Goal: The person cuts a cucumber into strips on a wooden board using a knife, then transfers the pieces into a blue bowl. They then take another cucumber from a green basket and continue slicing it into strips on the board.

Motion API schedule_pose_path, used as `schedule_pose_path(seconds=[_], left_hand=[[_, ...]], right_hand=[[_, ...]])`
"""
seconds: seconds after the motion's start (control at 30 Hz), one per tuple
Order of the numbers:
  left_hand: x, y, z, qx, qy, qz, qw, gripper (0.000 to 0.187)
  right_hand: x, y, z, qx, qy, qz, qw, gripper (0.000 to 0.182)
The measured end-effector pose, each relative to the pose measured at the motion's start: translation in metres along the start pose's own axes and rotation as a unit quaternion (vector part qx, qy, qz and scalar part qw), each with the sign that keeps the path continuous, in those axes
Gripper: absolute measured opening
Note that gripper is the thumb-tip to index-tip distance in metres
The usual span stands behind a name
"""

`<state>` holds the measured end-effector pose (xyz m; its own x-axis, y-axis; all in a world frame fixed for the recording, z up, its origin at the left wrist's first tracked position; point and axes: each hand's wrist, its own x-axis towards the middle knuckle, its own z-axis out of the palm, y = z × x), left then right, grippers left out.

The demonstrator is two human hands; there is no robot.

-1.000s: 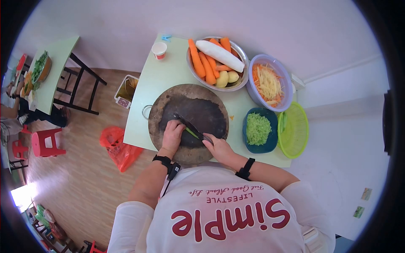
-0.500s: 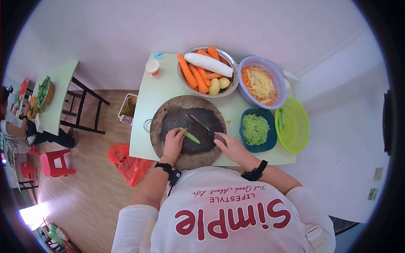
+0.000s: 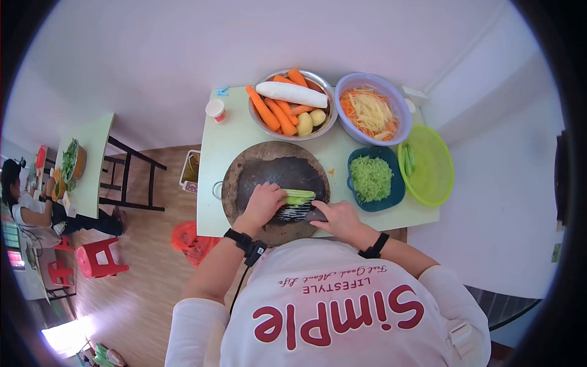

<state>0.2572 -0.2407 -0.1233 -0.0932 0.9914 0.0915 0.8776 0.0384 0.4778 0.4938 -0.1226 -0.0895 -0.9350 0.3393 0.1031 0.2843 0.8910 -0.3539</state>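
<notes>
On a round, dark-stained chopping board (image 3: 275, 153), my left hand (image 3: 264, 203) presses its closed fingers on a piece of green vegetable (image 3: 299, 194). My right hand (image 3: 340, 220) grips the dark handle of a knife (image 3: 315, 215), whose blade lies beside the vegetable at its near side. A teal basket (image 3: 396, 194) of chopped green vegetable (image 3: 371, 177) stands to the right of the board. Behind the board is a metal bowl (image 3: 330, 125) with carrots, potatoes and a long white radish.
A purple basin (image 3: 402, 117) holds orange and pale shreds. A green basket (image 3: 434, 171) with green pieces overhangs the table's right side. A paper cup (image 3: 215, 111) stands back left. At far left a person (image 3: 33, 214) sits at another table, near a red stool (image 3: 101, 259).
The green piece and my left hand have moved right, up to the knife. The blade now shows flat and bright beside the piece. The camera view has shifted slightly.
</notes>
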Motion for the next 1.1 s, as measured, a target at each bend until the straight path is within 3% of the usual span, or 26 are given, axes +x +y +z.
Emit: schedule_pose_path(seconds=[0.13, 0.2, 0.37, 0.5, 0.63, 0.7, 0.73, 0.8, 0.83, 0.97, 1.1], left_hand=[[0.016, -0.013, 0.016, 0.053, 0.010, 0.001, 0.999, 0.017], [0.024, -0.024, 0.021, 0.028, 0.033, -0.066, 0.997, 0.019], [0.034, -0.046, 0.014, -0.054, 0.103, -0.132, 0.984, 0.020], [0.032, -0.062, 0.009, -0.062, 0.050, -0.141, 0.987, 0.018], [0.045, -0.037, 0.007, -0.014, 0.056, -0.068, 0.996, 0.022], [0.064, -0.014, 0.009, -0.019, 0.046, -0.059, 0.997, 0.025], [0.080, 0.000, 0.011, -0.020, 0.044, -0.043, 0.998, 0.025], [0.111, 0.034, 0.018, -0.056, 0.071, 0.031, 0.995, 0.027], [0.131, 0.058, 0.018, -0.070, 0.078, 0.055, 0.993, 0.028], [0.212, 0.155, 0.042, -0.128, 0.091, 0.155, 0.975, 0.029], [0.290, 0.226, 0.104, -0.090, -0.010, 0.277, 0.957, 0.030]], right_hand=[[-0.005, -0.005, -0.004, -0.004, 0.024, -0.010, 1.000, 0.051], [-0.009, -0.005, -0.007, 0.022, 0.015, -0.050, 0.998, 0.052], [-0.030, -0.001, -0.009, 0.036, -0.011, -0.015, 0.999, 0.052], [-0.062, 0.003, -0.028, 0.063, 0.022, 0.069, 0.995, 0.046], [-0.117, 0.013, -0.041, 0.119, 0.082, 0.207, 0.967, 0.042], [-0.147, 0.023, -0.038, 0.252, 0.143, 0.327, 0.899, 0.036], [-0.158, 0.028, -0.038, 0.246, 0.156, 0.335, 0.896, 0.036], [-0.176, 0.042, -0.038, 0.319, 0.290, 0.379, 0.819, 0.028], [-0.183, 0.050, -0.041, 0.303, 0.343, 0.372, 0.808, 0.021], [-0.226, 0.082, -0.062, 0.346, 0.401, 0.431, 0.731, 0.019], [-0.275, 0.105, -0.084, 0.357, 0.424, 0.451, 0.700, 0.019]])
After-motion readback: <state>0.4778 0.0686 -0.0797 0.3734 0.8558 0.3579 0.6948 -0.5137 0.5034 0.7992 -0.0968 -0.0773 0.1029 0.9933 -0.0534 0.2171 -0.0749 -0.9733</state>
